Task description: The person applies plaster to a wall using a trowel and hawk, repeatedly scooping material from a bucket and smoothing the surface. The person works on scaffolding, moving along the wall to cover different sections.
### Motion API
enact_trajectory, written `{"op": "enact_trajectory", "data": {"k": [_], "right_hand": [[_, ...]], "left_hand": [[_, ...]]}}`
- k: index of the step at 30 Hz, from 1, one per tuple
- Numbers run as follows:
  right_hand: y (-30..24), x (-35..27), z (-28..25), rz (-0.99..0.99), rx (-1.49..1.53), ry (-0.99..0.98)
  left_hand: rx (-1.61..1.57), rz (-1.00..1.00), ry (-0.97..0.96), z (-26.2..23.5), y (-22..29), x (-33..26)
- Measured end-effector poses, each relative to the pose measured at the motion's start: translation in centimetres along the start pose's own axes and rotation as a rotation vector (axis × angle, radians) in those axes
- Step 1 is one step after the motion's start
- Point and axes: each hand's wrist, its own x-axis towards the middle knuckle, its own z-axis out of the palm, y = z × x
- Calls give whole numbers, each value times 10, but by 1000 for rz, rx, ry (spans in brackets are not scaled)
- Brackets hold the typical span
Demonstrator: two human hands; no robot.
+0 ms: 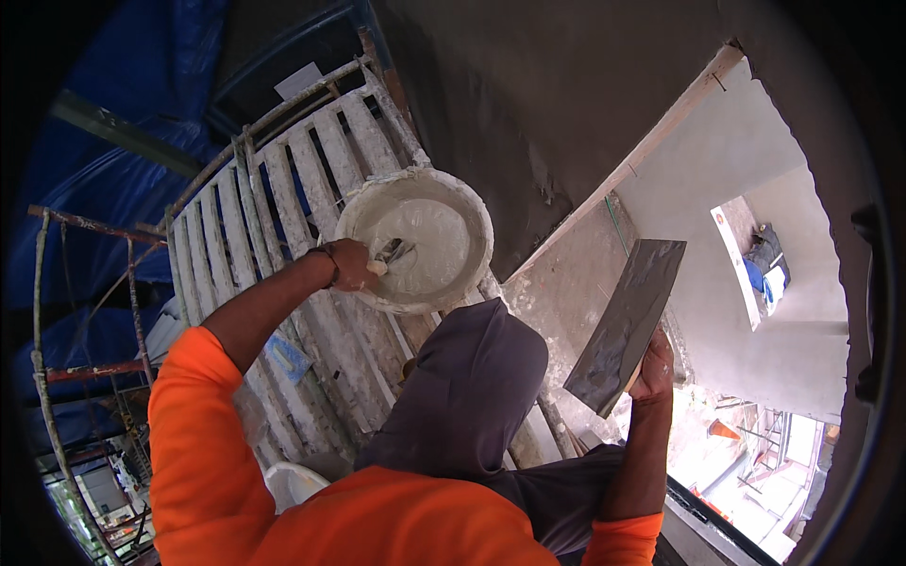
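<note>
My left hand [351,265] is closed on a small trowel [391,252] with a pale handle, at the near left rim of a crusted bucket [479,203]. The trowel's metal blade reaches down toward the wet grey-white plaster [429,241] inside, and part of it is hard to make out. On the right, my right hand [655,366] grips a plastering trowel [630,321] from behind. Its long rectangular grey blade is tilted, with smears of plaster on its face. That trowel's handle is mostly hidden by the blade and my fingers.
The bucket stands on a slatted, plaster-stained wooden platform [311,170]. A dark, freshly coated wall [491,85] rises beyond it. To the right, a wall opening with a pale edge [623,174] drops to a bright lower area. Scaffold poles [41,311] and blue tarpaulin [142,57] are left.
</note>
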Motion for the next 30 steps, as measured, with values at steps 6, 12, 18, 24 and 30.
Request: {"op": "enact_trajectory", "data": {"k": [6,12,18,24,30], "right_hand": [[-26,22,56,-45,103,-290],[-5,87,179,-55,238,-390],[79,136,238,224,-230,14],[127,151,256,410,-175,-66],[145,133,257,617,371,-445]], "left_hand": [[-914,-35,-144,15,-49,-36],[-1565,-96,-38,66,-60,-91],[-1732,102,235,69,-30,-133],[-1230,188,806,64,17,-148],[-649,356,1223,67,20,-130]]}}
